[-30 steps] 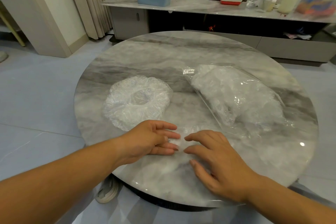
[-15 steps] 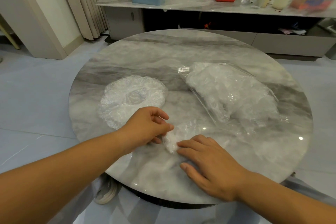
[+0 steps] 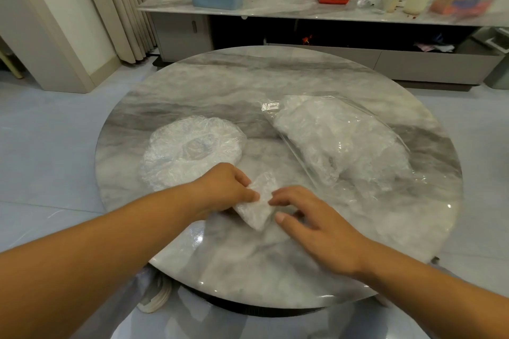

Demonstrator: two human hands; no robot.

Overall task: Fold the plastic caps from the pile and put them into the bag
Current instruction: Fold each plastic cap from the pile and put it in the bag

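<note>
At the near edge of the table (image 3: pixel 275 77) the left hand (image 3: pixel 228 187) pinches the folded cap (image 3: pixel 257 201); the right hand (image 3: pixel 316 226) touches it with spread fingers. I think the springy film may unfold — the pinch is small and the bag (image 3: pixel 338 140) lies further right.

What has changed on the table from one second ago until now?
The left hand, earlier flat on the spread cap, now grips the folded cap as a narrow bundle. The right hand no longer presses flat; its fingers touch the cap's edge. The pile and the bag stayed in place.
</note>
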